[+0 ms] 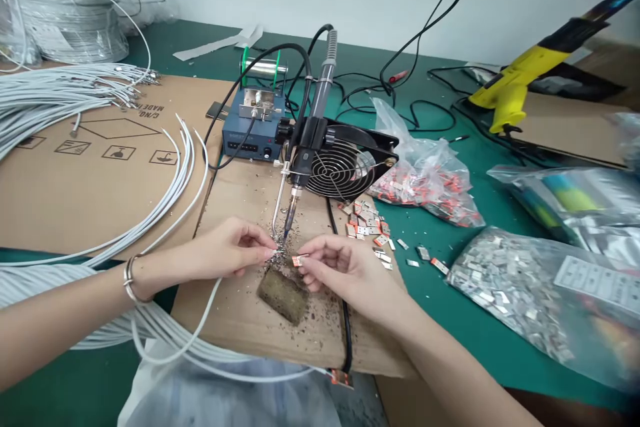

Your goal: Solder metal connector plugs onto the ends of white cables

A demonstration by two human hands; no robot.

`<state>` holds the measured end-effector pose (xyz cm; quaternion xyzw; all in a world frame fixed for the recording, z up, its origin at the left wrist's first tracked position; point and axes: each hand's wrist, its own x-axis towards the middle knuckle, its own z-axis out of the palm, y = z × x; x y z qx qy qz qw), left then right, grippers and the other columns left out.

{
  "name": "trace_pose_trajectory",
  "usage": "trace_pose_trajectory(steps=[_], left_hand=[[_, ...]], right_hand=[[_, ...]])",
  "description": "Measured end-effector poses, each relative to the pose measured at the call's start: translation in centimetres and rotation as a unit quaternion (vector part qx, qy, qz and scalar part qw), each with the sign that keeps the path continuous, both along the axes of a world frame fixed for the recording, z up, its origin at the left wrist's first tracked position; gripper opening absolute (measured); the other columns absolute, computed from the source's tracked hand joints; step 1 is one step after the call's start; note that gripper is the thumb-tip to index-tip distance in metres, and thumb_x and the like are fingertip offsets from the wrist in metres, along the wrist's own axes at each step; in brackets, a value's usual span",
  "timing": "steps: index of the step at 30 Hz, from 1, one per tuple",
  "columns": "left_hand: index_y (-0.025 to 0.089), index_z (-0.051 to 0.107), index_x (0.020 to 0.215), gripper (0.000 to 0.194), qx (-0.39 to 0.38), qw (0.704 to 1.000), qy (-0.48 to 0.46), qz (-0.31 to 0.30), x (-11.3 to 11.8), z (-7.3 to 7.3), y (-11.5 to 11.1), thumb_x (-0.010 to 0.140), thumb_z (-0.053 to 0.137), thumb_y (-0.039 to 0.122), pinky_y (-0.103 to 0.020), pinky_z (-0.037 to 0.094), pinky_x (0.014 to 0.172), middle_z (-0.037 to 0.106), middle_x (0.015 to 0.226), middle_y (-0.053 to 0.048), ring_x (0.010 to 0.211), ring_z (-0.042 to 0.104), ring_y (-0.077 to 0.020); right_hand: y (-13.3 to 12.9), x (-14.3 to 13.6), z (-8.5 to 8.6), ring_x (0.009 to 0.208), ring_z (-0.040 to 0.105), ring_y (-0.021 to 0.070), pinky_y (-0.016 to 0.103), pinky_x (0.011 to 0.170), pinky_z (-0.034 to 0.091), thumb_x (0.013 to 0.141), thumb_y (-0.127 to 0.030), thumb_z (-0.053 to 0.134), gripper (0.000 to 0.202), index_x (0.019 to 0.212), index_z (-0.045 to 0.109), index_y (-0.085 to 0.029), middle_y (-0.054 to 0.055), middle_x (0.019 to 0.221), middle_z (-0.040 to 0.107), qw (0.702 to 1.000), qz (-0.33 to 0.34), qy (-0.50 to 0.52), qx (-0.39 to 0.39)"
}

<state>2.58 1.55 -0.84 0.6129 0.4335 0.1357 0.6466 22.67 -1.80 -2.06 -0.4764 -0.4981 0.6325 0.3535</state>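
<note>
My left hand [235,248] pinches the end of a white cable [210,304], whose length hangs down below the wrist. In my right hand [335,267] a small orange-and-metal USB connector [297,260] is held between thumb and fingertips. A small gap parts the cable end from the connector. Just above both, the tip of a soldering iron [290,217] points down from its stand, beside a thin bent solder feed tube [278,204]. Solder bits lie under the tip. A brown sponge block [283,295] rests below my fingers on the cardboard [235,320].
Loose USB connectors [367,220] lie right of a black fan [345,164]. Behind stands a blue solder feeder [250,134] with a solder spool [263,67]. Bags of connectors [425,180] and metal shells [505,294], plus a yellow heat gun [520,70], sit right. Cable bundles [55,97] lie left.
</note>
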Motion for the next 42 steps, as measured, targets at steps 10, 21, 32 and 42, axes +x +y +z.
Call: trace_pose_trajectory(steps=[10, 21, 32, 42], left_hand=[[0.011, 0.066, 0.09, 0.024, -0.055, 0.998, -0.022, 0.01, -0.4, 0.1, -0.1, 0.081, 0.055, 0.031, -0.012, 0.028, 0.033, 0.054, 0.062, 0.002, 0.039, 0.038, -0.0019], [0.013, 0.067, 0.094, 0.021, -0.084, 0.996, -0.031, 0.007, -0.4, 0.5, 0.0, 0.082, 0.055, 0.026, -0.01, 0.031, 0.033, 0.051, 0.059, 0.004, 0.038, 0.037, -0.0004], [0.013, 0.066, 0.097, 0.023, -0.082, 0.996, -0.009, 0.029, -0.3, 0.2, -0.1, 0.081, 0.054, 0.025, -0.012, 0.032, 0.032, 0.056, 0.062, 0.002, 0.037, 0.038, -0.0015], [0.013, 0.065, 0.097, 0.024, -0.084, 0.996, -0.015, 0.033, -0.3, 0.3, -0.2, 0.08, 0.056, 0.028, -0.012, 0.033, 0.033, 0.057, 0.063, 0.001, 0.037, 0.039, -0.0022]], right_hand=[[0.4, -1.2, -0.9, 0.052, 0.061, 0.009, 0.017, 0.05, 0.053, 0.067, -0.031, 0.075, 0.027, 0.081, 0.062, -0.012, 0.006, 0.071, 0.069, 0.994, -0.02, 0.084, -0.073], [0.3, -1.4, -0.6, 0.048, 0.059, 0.008, 0.015, 0.047, 0.05, 0.068, -0.031, 0.076, 0.024, 0.078, 0.062, -0.013, 0.004, 0.064, 0.068, 0.993, -0.033, 0.084, -0.074], [0.4, -1.5, -0.4, 0.046, 0.056, 0.0068, 0.014, 0.044, 0.047, 0.068, -0.031, 0.075, 0.026, 0.077, 0.061, -0.013, 0.005, 0.064, 0.068, 0.994, -0.032, 0.064, -0.078], [0.3, -1.4, -0.3, 0.046, 0.055, 0.0073, 0.014, 0.041, 0.045, 0.066, -0.036, 0.076, 0.029, 0.079, 0.062, -0.014, 0.007, 0.071, 0.07, 0.994, -0.034, 0.053, -0.085]])
